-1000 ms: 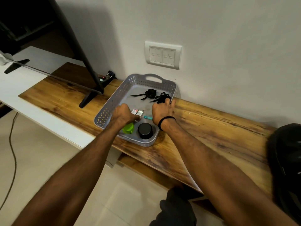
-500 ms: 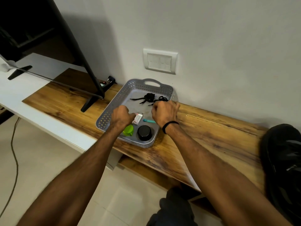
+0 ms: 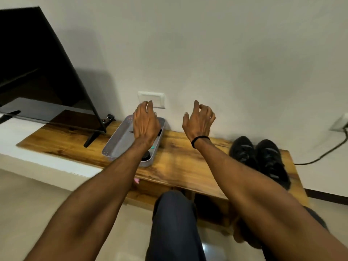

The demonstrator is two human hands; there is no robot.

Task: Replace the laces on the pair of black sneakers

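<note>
On the bench (image 3: 178,166), one grey tray (image 3: 116,146) at its left holds one black jar (image 3: 146,158), two black sneakers (image 3: 243,153) stand together at its right, and above its middle the left hand (image 3: 146,125) and right hand (image 3: 197,122) hover loosely curled, empty.

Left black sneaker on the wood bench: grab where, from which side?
Probably grip the left black sneaker at its wall-side end, coming from above and its left: that flank is free, while its right flank is crowded by the other black sneaker. The right hand is nearest. Heel or toe: too blurred to tell.
</note>
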